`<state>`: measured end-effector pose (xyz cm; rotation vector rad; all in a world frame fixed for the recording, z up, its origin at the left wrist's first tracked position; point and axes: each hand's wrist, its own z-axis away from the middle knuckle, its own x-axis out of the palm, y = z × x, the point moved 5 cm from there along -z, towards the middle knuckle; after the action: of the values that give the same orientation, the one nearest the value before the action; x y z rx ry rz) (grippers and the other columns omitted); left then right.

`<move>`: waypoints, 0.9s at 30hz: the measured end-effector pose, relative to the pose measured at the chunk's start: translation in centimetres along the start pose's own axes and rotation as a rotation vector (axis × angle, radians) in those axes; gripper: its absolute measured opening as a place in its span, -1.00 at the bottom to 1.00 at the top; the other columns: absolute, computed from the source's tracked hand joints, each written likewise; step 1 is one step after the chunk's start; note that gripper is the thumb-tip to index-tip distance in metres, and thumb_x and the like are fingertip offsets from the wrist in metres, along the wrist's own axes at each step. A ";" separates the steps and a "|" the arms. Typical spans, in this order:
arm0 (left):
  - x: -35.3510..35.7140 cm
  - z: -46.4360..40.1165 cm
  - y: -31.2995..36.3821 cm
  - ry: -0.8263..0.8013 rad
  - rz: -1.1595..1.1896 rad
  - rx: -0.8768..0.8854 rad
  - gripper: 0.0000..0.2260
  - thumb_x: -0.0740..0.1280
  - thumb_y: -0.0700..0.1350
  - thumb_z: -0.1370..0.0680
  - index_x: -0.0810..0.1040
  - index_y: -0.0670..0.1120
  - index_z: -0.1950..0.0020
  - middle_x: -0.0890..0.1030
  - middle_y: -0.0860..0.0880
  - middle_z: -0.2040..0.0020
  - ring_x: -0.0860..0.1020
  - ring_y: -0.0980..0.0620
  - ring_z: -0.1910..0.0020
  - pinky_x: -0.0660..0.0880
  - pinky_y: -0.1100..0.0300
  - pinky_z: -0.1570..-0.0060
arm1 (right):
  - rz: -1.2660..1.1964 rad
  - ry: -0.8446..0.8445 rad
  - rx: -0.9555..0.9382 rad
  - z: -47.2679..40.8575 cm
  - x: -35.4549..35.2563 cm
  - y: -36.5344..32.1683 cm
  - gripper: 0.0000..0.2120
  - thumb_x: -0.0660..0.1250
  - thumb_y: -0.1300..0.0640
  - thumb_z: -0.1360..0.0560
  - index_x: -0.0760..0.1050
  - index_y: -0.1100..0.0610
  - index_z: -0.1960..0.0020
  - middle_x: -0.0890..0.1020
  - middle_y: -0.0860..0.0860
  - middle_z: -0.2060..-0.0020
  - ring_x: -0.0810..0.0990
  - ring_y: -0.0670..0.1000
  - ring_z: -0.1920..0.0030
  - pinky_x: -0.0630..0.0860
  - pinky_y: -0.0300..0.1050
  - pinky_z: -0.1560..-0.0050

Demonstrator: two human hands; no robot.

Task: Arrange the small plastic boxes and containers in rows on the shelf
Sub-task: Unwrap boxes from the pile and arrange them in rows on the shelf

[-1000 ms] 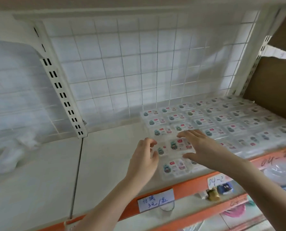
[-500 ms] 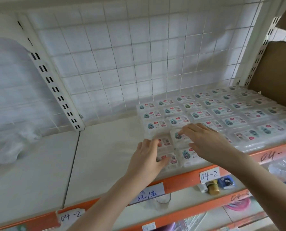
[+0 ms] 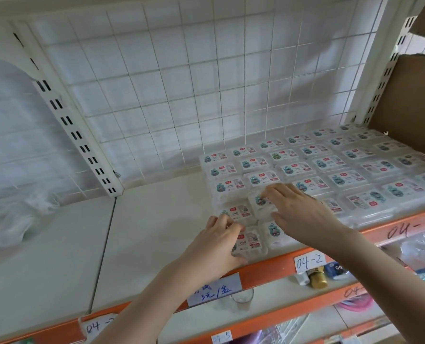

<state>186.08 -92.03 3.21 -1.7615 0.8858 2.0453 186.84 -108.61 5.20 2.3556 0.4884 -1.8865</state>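
Several small clear plastic boxes with printed labels [image 3: 325,165] lie in rows across the right half of the white shelf [image 3: 157,219]. My left hand [image 3: 219,242] grips the front-left box [image 3: 248,240] at its left side, thumb at its near edge. My right hand [image 3: 298,209] lies over the second row from the front, fingertips and thumb pinching a box [image 3: 258,202] that sits slightly askew. Another box [image 3: 236,211] lies just left of it, and one more [image 3: 274,232] in the front row is partly under my right wrist.
A white wire grid [image 3: 181,95] backs the shelf. Crumpled white plastic bags [image 3: 15,217] lie at far left. A cardboard box [image 3: 410,103] stands at the right. The orange front rail [image 3: 268,269] carries paper labels; lower shelves hold a glass [image 3: 242,295] and small items.
The view has dropped and come closer to the shelf. My right hand pushed its box a little back and right; my left hand moved from the box's side onto the front-left box.
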 end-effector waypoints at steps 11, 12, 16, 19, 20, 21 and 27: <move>-3.8 0.3 -2.0 0.177 0.249 0.040 -0.55 0.43 -0.01 -0.43 0.40 0.12 -0.29 0.29 0.14 -0.13 0.26 0.22 -0.19 0.18 0.51 -0.15 | -0.089 0.163 0.006 1.0 -1.3 0.2 -0.74 0.27 0.18 -0.53 0.49 0.04 -0.20 0.55 -0.07 -0.15 0.54 0.02 -0.12 0.48 -0.12 0.08; -4.1 -0.2 -2.4 0.226 0.230 0.049 -0.56 0.44 -0.05 -0.44 0.42 0.08 -0.28 0.30 0.13 -0.12 0.27 0.21 -0.18 0.14 0.58 -0.11 | -0.093 0.159 0.002 1.1 -1.4 0.1 -0.75 0.27 0.18 -0.53 0.50 0.03 -0.20 0.55 -0.07 -0.15 0.54 0.02 -0.12 0.49 -0.11 0.09; -3.0 -2.5 -3.4 0.297 0.182 0.043 -0.61 0.46 -0.05 -0.42 0.49 -0.02 -0.23 0.37 0.08 -0.12 0.31 0.12 -0.19 0.21 0.44 -0.15 | -0.108 0.142 -0.029 1.5 -1.4 -0.2 -0.78 0.28 0.19 -0.53 0.52 0.02 -0.14 0.56 -0.09 -0.10 0.55 0.01 -0.08 0.52 -0.10 0.20; -2.4 -3.0 -3.5 0.387 0.105 0.104 -0.66 0.47 -0.04 -0.41 0.57 -0.06 -0.15 0.50 0.04 -0.10 0.37 0.04 -0.17 0.31 0.23 -0.19 | -0.108 0.112 -0.074 1.8 -1.2 -0.4 -0.82 0.28 0.19 -0.53 0.54 0.03 -0.10 0.58 -0.09 -0.06 0.55 -0.02 -0.08 0.47 -0.20 0.19; -2.4 -3.0 -3.5 0.413 0.085 0.118 -0.67 0.48 -0.04 -0.40 0.58 -0.05 -0.13 0.53 0.04 -0.10 0.38 0.03 -0.16 0.34 0.18 -0.18 | -0.102 0.098 -0.089 1.9 -1.2 -0.5 -0.83 0.27 0.19 -0.53 0.54 0.04 -0.09 0.59 -0.08 -0.04 0.55 -0.04 -0.06 0.44 -0.23 0.20; -2.4 -2.9 -3.5 0.421 0.076 0.123 -0.68 0.48 -0.04 -0.40 0.59 -0.05 -0.12 0.55 0.05 -0.10 0.39 0.03 -0.16 0.37 0.13 -0.17 | -0.093 0.089 -0.104 2.0 -1.2 -0.7 -0.83 0.28 0.20 -0.53 0.55 0.04 -0.08 0.59 -0.08 -0.02 0.56 -0.04 -0.04 0.43 -0.25 0.22; -2.8 -1.5 -2.5 0.526 0.009 0.150 -0.72 0.28 0.05 -0.47 0.57 -0.07 -0.09 0.55 0.01 -0.05 0.40 0.03 -0.12 0.45 0.07 -0.07 | 0.020 0.027 -0.076 3.0 -1.3 -1.1 -0.79 0.21 0.15 -0.54 0.50 -0.02 -0.14 0.59 -0.10 -0.01 0.58 -0.03 -0.01 0.50 -0.16 0.11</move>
<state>189.27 -90.59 5.21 -2.2459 1.1527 1.4845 183.47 -108.65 5.85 2.3322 0.5269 -1.7964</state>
